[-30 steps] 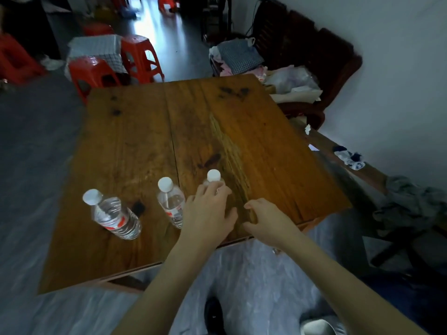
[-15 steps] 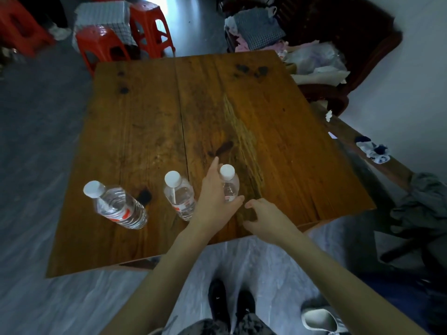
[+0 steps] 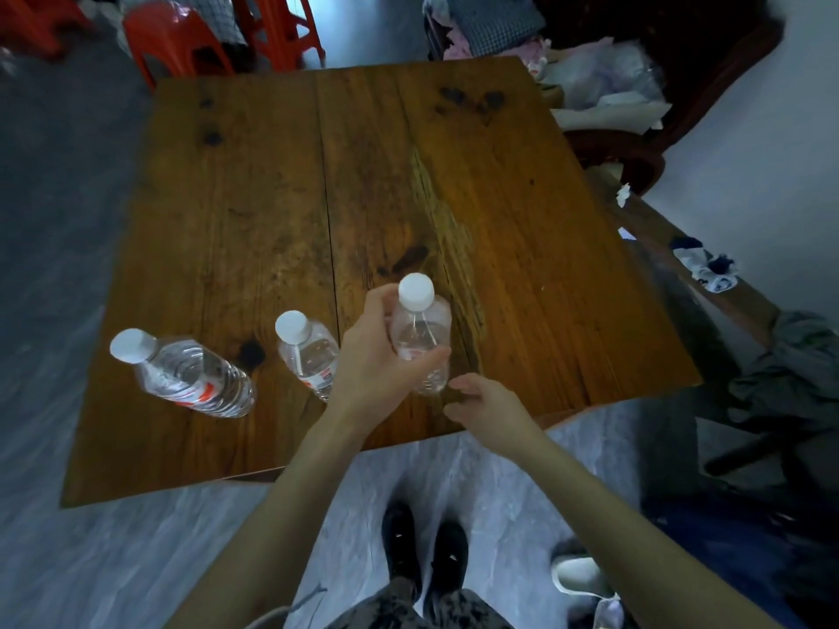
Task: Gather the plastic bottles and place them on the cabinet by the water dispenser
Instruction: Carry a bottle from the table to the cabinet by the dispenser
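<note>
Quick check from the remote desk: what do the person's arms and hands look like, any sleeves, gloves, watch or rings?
Both forearms are bare up to the frame edge, with no sleeves in view. The left hand and right hand wear no gloves. No watch, bracelet or ring shows on either wrist or on the visible fingers.

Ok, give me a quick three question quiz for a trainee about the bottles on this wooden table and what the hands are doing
1. True or false: the left hand grips the rightmost bottle.
2. How many plastic bottles with white caps are in view? A) two B) three C) four
3. Fill in: the right hand holds ____.

Key
1. True. Its fingers and thumb wrap the bottle's body.
2. B. Besides the gripped one, the middle bottle and the leftmost bottle stand on the wooden table.
3. Nothing. It sits just beside the gripped bottle's base, fingers loosely curled.
</note>
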